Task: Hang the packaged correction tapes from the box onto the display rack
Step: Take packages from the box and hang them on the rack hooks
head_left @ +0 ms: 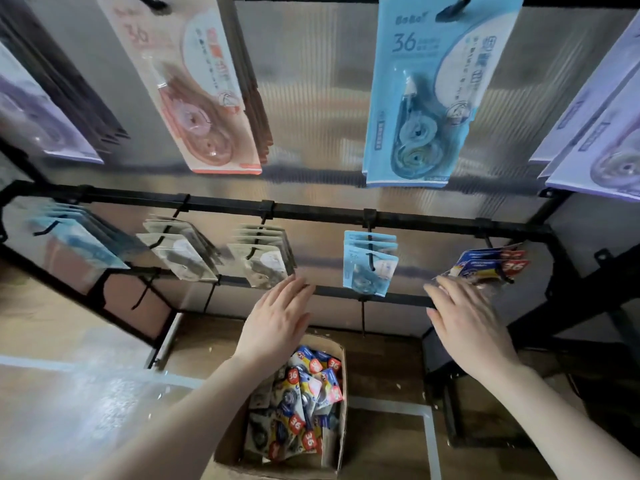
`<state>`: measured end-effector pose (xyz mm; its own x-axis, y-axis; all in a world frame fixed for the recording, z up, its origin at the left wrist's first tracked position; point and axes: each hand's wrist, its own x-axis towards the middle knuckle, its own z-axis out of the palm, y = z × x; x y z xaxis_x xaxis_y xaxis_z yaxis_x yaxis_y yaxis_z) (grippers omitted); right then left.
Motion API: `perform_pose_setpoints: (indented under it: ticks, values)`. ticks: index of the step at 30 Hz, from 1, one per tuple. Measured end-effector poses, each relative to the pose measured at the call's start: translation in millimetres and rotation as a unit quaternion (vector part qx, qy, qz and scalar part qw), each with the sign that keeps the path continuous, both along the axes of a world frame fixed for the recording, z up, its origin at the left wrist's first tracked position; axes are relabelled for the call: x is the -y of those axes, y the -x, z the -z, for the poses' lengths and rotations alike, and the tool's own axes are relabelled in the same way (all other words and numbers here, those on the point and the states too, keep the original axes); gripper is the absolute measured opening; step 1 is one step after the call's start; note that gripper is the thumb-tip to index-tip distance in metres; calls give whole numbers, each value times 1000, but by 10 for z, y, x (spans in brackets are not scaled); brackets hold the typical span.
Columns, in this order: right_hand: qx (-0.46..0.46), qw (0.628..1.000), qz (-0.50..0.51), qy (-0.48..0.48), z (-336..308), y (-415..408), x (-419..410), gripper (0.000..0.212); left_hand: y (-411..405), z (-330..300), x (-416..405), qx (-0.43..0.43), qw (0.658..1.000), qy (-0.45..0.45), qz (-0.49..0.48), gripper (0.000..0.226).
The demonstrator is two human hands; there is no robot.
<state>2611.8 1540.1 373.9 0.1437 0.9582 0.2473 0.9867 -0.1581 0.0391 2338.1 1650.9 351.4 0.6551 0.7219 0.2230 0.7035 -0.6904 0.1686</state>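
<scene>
The dark-blue, red-tagged carded packs of correction tape [491,263] are split between two places. A few already hang on the rightmost black wire hook of the lower rail of the black metal display rack [311,216]. Many more lie heaped in the open brown cardboard box [341,403] on the floor below the rack. So the job looks begun but far from finished: judging by the heap, most of the stock has yet to go up.

The right hand [465,317] reaches toward those hung packs with straight fingers. Its fingertips are at their lower edge; whether they touch or pinch one is hard to tell, since the packs blur there. The left hand [277,317] hovers flat and empty above the box, near the rack's lower bar.

Neighbouring hooks carry light-blue packs [369,263] and beige-grey packs [259,259]. On the row above hang larger pink [194,91], blue [426,95] and lilac cards [599,133].
</scene>
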Motion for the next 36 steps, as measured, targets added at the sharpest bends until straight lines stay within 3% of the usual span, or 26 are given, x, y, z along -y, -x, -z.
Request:
perform_pose_setpoints:
  ticks: [17,25,36]
  values:
    - [-8,993,51,104,743,1188,-136,49,1187,556,-201,-21,995,89,-32,64]
    - [-40,987,19,152,1314,1568,-207,53,1415,1053,-109,-60,985,151,-53,67]
    - [-74,959,-7,272,2980,1695,-214,43,1482,2678,166,-96,963,233,-100,52]
